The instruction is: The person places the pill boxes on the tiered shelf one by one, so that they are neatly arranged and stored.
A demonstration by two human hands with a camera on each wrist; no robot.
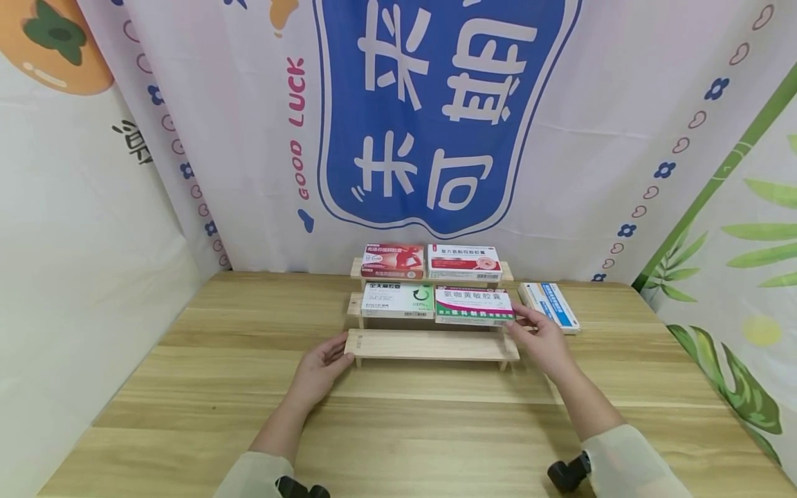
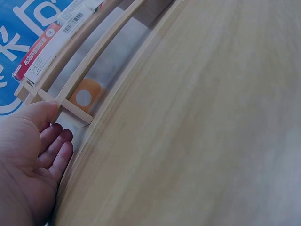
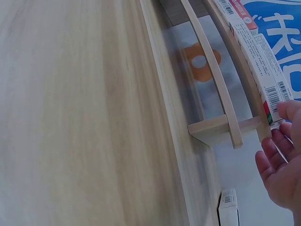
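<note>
A three-tier wooden display rack stands on the table. My left hand grips the left end of its lowest shelf, thumb on top and fingers curled below. At the right, my right hand pinches the right corner of a white, magenta and green medicine box on the middle shelf. In the right wrist view the thumb lies against that box's end, the other fingers loosely bent below. Left of it sits a green and white medicine box. The top shelf bears a red medicine box and a white and red one.
A blue, white and orange medicine box lies on the wooden table to the right of the rack. Printed cloth hangs behind the rack and along both sides of the table.
</note>
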